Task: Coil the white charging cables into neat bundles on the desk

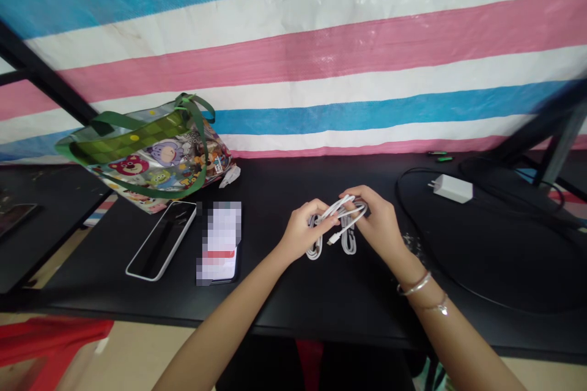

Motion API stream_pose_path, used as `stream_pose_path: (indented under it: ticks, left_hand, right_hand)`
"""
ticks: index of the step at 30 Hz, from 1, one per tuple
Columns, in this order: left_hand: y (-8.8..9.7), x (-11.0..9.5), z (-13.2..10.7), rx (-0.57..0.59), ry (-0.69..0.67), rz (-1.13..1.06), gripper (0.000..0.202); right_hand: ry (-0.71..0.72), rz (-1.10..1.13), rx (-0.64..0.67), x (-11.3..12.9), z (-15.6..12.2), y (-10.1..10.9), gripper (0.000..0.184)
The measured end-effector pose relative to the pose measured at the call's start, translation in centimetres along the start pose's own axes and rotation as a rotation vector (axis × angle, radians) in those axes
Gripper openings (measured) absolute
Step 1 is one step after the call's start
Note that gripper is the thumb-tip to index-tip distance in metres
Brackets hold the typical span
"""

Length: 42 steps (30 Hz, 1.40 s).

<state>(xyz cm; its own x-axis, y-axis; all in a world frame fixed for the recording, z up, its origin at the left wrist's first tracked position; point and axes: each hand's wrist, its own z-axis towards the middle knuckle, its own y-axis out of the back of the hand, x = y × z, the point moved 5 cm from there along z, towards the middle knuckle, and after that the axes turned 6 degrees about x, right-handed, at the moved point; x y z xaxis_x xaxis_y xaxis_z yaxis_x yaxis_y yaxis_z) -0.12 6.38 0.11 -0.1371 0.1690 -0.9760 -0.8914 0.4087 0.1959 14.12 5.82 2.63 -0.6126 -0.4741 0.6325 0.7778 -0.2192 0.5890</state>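
A white charging cable [337, 204], gathered in loops, is held between my two hands above the black table. My left hand [305, 229] pinches the left side of the loops between thumb and fingers. My right hand [376, 215] has its fingers closed on the right side of the bundle. One plug end [334, 238] of the cable points down and left between the hands. More white loops [349, 241] show below my fingers; whether they hang or rest on the tabletop I cannot tell.
Left on the black table [284, 293] lie a white-edged phone [162, 241] and a lit phone [220, 241]. Behind them stands a green-handled cartoon bag [160, 159], a white plug [230, 176] beside it. At right are a white charger [453, 189] and a black cable [435, 269].
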Motion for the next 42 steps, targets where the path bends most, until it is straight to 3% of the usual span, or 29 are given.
stream_pose_path:
  ticks: [7, 20, 42]
  left_hand:
    - [-0.2, 0.22, 0.09, 0.054, 0.021, -0.137, 0.017]
    - [-0.31, 0.45, 0.12, 0.07, 0.065, -0.129, 0.014]
    - [-0.22, 0.64, 0.13, 0.027, 0.066, -0.183, 0.007]
  right_hand:
    - [-0.057, 0.003, -0.011, -0.5, 0.0, -0.23, 0.009]
    - [-0.082, 0.002, -0.104, -0.23, -0.11, -0.14, 0.022]
    - [-0.055, -0.021, -0.123, -0.35, -0.12, 0.17, 0.01]
